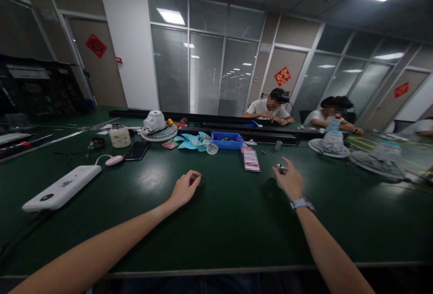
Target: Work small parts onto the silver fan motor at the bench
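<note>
My left hand (185,189) hovers over or rests on the dark green table, left of the middle. Its fingers are loosely curled, with a gap between thumb and forefinger, and nothing shows in them. Farther right, my right hand (290,180) has a small shiny metal part (280,167) between thumb and fingers; its exact kind is too small to make out. A watch sits on that wrist. Beyond the hands lie a pink-and-white packet (251,159), a blue tray (226,140) of small parts, light-blue fan blades (192,141) and a small grey cylinder (278,144).
To the left are a white power strip (64,186), a pink oval device (114,160), a phone (136,150), a jar (120,135) and a white fan head (154,123). More fan parts (329,144) stand at the right. Two people (270,107) sit across the table.
</note>
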A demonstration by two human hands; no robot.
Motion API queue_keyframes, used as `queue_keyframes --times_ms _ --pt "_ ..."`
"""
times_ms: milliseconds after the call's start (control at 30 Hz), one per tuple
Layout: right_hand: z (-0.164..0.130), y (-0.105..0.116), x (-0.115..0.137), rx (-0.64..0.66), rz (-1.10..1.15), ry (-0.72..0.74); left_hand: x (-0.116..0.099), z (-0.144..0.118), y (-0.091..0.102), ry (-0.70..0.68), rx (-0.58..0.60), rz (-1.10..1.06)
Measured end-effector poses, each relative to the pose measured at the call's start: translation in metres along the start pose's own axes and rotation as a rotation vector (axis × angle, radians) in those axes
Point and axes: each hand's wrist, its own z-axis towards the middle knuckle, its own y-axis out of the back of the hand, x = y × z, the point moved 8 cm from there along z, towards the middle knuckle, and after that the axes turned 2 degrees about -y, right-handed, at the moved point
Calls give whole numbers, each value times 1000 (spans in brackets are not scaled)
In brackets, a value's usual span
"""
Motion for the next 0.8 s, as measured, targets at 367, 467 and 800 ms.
queue_keyframes --times_ms 367,467,800 --pt "-6 -11 -9 46 38 -28 7 -6 16 97 -117 -114" --pt "-4 -11 -14 40 64 -57 20 -9 31 161 -213 -203" --pt "-12 -4 -4 39 78 -54 33 0 39 263 -309 -330"
